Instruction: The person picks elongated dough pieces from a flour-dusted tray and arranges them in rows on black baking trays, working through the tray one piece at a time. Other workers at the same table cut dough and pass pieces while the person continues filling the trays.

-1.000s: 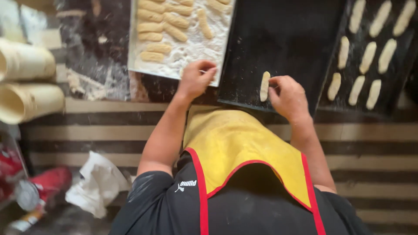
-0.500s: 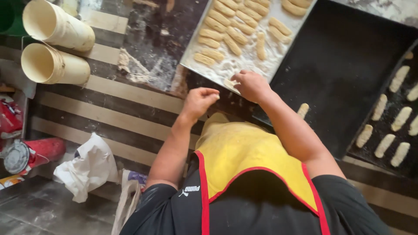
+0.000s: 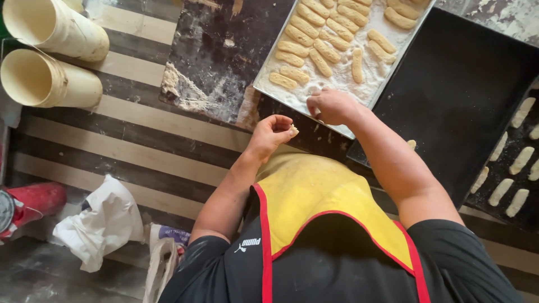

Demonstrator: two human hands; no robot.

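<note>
Overhead, left hand (image 3: 272,134) curled, pinching dough bit (image 3: 293,131), right hand (image 3: 331,105) closed on floured tray (image 3: 342,84).

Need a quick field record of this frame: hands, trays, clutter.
left hand: curled, small dough bit at fingertips, above striped table
right hand: at near edge of floured tray; what it holds is hidden
floured tray: many dough sticks lying in flour
dark tray: mostly bare, one dough piece at near edge
far-right tray: rows of dough pieces
left side: two cream tubes lying down
lower left: white bag, red object
</note>
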